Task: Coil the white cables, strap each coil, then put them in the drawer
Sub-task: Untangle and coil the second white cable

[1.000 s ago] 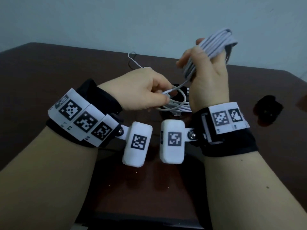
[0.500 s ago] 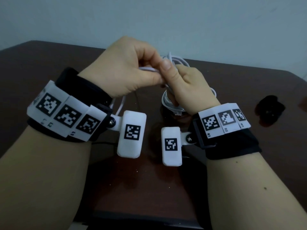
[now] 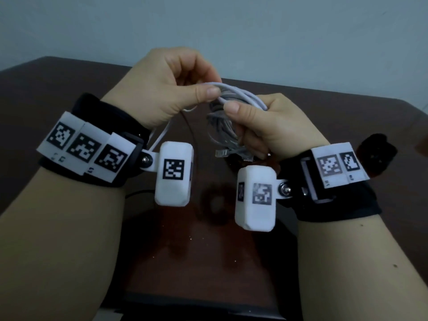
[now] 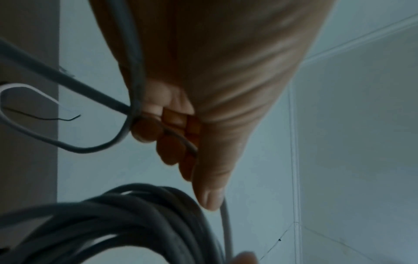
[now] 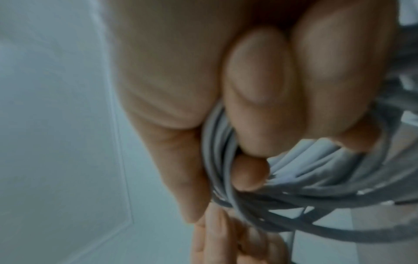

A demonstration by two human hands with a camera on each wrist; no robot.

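Above the tabletop (image 3: 69, 93), you are bringing your hands level again: your right hand (image 3: 273, 130), raised a second ago, is now clamping its fingers round the white cable coil (image 3: 222, 126), while your left hand (image 3: 166, 89) is pinching the loose strand onto it. Coiling is nearly finishing. No readable writing, only wrist markers.

Downward head view; close wrist views upward.

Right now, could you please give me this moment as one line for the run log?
stage: coiling | right hand: grips white cable coil | left hand: pinches loose strand | strap: none on coil | dark wooden table: below
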